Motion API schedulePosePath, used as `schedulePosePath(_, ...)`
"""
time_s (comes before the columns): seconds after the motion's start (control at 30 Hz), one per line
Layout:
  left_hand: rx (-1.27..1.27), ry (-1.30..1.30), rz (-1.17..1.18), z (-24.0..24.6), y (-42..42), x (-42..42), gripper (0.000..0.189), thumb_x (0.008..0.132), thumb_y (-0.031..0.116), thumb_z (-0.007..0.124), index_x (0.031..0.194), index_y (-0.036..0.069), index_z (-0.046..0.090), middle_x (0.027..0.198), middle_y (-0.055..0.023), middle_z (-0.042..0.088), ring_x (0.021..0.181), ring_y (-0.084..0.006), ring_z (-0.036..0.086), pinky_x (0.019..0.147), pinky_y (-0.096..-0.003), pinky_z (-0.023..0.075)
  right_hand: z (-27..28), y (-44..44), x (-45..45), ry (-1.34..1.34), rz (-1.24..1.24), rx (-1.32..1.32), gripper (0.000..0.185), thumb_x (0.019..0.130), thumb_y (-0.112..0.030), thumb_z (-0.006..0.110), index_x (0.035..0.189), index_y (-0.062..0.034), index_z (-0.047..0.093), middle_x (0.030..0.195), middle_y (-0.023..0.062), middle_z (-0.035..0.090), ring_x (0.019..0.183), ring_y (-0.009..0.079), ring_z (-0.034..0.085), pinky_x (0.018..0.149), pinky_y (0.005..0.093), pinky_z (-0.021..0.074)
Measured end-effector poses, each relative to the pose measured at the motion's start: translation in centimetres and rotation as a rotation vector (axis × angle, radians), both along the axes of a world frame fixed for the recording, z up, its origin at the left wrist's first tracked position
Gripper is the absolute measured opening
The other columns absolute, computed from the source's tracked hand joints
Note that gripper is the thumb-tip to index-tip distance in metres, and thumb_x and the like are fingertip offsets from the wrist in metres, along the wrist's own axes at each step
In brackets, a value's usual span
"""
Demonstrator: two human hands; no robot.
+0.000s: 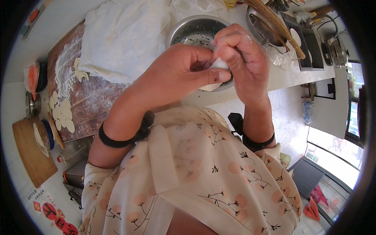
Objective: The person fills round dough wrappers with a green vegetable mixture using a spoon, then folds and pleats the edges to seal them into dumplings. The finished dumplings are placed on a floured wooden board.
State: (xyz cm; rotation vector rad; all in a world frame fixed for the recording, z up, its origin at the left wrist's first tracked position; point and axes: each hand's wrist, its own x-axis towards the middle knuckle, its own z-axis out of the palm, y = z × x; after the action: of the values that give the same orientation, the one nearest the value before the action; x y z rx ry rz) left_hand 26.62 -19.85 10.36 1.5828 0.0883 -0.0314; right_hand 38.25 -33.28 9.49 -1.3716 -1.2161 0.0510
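Note:
Both hands meet over a stainless steel bowl (188, 32) with green chopped bits stuck to its inner wall. A piece of white dough (219, 63) is held between them. My left hand (182, 63) cups it from the left, thumb lying across its front. The bent fingers and thumb of my right hand (249, 58) pinch its upper right edge. White flour dusts the right fingers. More pale dough (211, 87) shows under my left thumb. My fingers hide most of the piece, so whether it encloses any filling cannot be seen.
Left of the bowl, a white cloth (123, 38) covers part of a floured wooden board (97, 100). Several round dough wrappers (63, 114) lie there, near a rolling pin (55, 129) and dough strips (80, 70). A metal pan (255, 17) and straw whisk (276, 23) sit right of the bowl.

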Motion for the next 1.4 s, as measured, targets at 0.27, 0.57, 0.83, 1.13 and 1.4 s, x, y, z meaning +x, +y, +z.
schedulePosePath(0.27, -0.131, 0.085, -0.061, 0.7, 1.0, -1.0, 0.026, 0.091, 0.022, 0.07, 0.105, -0.001, 0.068, 0.084, 0.0029, 0.064, 0.078, -0.003, 0.052, 0.07, -0.0216, 0.0442, 1.2, 0.2, 0.1, -0.354, -0.002, -0.089, 0.013, 0.068, 0.002, 0.069, 0.079, -0.0051, 0.065, 0.081, 0.0065, 0.06, 0.079, 0.0254, 0.058, 0.066, 0.0334, 0.0465)
schedulePosePath(0.57, -0.187, 0.032, -0.066, 0.4, 1.6, -1.8, 0.029, 0.091, 0.02, 0.07, 0.112, 0.0, 0.066, 0.085, 0.0024, 0.063, 0.078, -0.003, 0.051, 0.071, -0.0215, 0.0445, 1.5, 1.0, -0.6, -0.389, -0.066, -0.054, 0.016, 0.066, 0.004, 0.07, 0.077, -0.0058, 0.067, 0.079, 0.0056, 0.061, 0.074, 0.0242, 0.055, 0.065, 0.0324, 0.0456)
schedulePosePath(0.83, -0.035, 0.003, -0.025, -0.3, 1.6, -1.2, 0.024, 0.088, 0.014, 0.073, 0.107, 0.0, 0.067, 0.081, 0.0026, 0.062, 0.073, -0.0036, 0.053, 0.069, -0.0216, 0.0463, 0.6, 1.4, -1.1, -0.387, -0.137, 0.063, 0.015, 0.068, 0.004, 0.068, 0.077, -0.0082, 0.068, 0.077, 0.0045, 0.061, 0.071, 0.0229, 0.055, 0.061, 0.0311, 0.0453)
schedulePosePath(1.13, -0.078, 0.014, -0.037, 0.0, 1.7, -0.5, 0.027, 0.084, 0.005, 0.074, 0.11, 0.0, 0.067, 0.09, 0.0005, 0.068, 0.079, -0.0034, 0.058, 0.069, -0.0207, 0.0483, 0.7, 1.5, -0.5, -0.446, -0.199, 0.038, 0.007, 0.074, 0.0, 0.066, 0.076, -0.0069, 0.065, 0.077, 0.0057, 0.063, 0.074, 0.0233, 0.058, 0.062, 0.0326, 0.0474)
schedulePosePath(1.4, 0.024, -0.033, 0.067, 0.0, 1.9, -0.2, 0.028, 0.082, 0.005, 0.076, 0.108, -0.001, 0.068, 0.091, -0.0021, 0.071, 0.084, -0.0061, 0.062, 0.075, -0.0232, 0.0511, 0.5, 2.1, -0.1, -0.381, -0.211, 0.081, 0.002, 0.079, -0.005, 0.064, 0.077, -0.0058, 0.064, 0.075, 0.0069, 0.063, 0.071, 0.0248, 0.058, 0.06, 0.0326, 0.0475)
